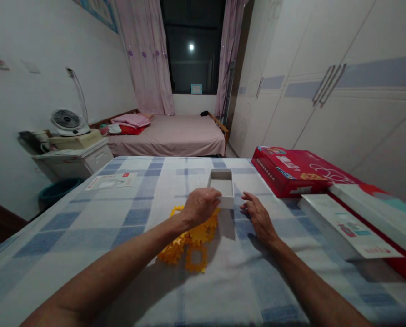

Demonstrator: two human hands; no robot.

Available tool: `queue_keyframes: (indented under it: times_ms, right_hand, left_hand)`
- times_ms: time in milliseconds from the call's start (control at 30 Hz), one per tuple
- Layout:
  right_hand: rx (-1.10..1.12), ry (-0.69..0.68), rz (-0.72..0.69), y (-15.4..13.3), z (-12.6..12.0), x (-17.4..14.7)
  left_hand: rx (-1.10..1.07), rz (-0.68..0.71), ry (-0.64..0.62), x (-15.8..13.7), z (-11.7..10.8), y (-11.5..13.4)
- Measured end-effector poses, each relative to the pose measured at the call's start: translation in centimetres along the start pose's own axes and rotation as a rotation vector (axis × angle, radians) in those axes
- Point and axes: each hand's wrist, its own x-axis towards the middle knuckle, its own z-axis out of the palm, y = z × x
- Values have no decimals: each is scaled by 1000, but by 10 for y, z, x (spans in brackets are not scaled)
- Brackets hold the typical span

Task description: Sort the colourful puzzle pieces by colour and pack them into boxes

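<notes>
My left hand (202, 206) is closed at the near left corner of a small white open-topped box (227, 202), its fingers gripping the wall. The inside of the box faces up and looks bare. Beneath and beside my left hand lies a pile of yellow plastic pieces with notched edges (175, 251), partly hidden by my wrist. One square frame-shaped yellow piece (188, 260) lies at the pile's near side. My right hand (259, 218) is open just right of the box, apart from it, with fingers slightly bent and nothing in them.
A blue-and-white checked cloth (131, 247) covers the table. On the right are a large red box (291, 170) and a white printed carton (349, 227). A printed card (110, 180) lies at the far left. Beyond the table stands a bed (185, 134).
</notes>
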Motion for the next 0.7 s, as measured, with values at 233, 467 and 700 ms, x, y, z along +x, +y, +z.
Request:
queue_keyframes:
  times_ms: [233, 467, 700]
  right_hand:
    - [77, -6, 102, 11, -8, 0]
    - [-192, -124, 217, 16, -52, 1]
    - [-157, -151, 255, 7, -69, 39]
  left_hand:
    - [-33, 204, -89, 4, 27, 50]
    - [-152, 44, -80, -65, -4, 6]
    - [-73, -169, -197, -122, -2, -32]
